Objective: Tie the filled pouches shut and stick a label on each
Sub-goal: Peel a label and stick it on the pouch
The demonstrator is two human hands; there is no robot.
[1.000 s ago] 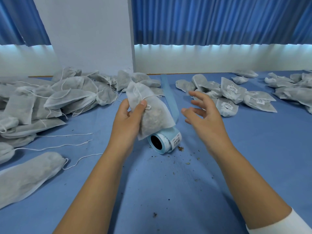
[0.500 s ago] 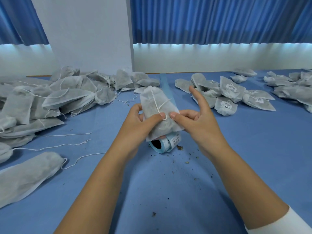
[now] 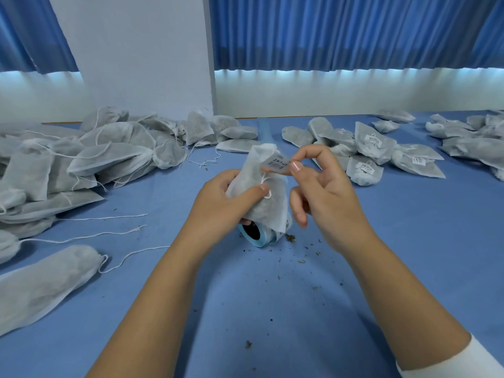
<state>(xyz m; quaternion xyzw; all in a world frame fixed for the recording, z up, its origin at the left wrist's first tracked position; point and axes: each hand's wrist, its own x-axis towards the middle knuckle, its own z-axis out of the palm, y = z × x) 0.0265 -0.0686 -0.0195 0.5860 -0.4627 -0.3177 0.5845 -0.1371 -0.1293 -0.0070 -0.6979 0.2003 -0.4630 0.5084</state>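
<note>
Two hands work above the tabletop (image 3: 272, 309): the left hand (image 3: 221, 203) has its grip wrapped round a filled pouch (image 3: 270, 214) over the label roll (image 3: 261, 242), while the right hand (image 3: 327, 197) pinches a label (image 3: 275, 163) at the pouch's top.

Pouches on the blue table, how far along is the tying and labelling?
Done: the labelled pouches on the right carry stickers. In hand: the left hand grips a pouch whose string looks knotted, and the right hand pinches a label at its top, not yet pressed flat. To do: the heap on the left shows no labels, and some drawstrings trail loose.
</note>
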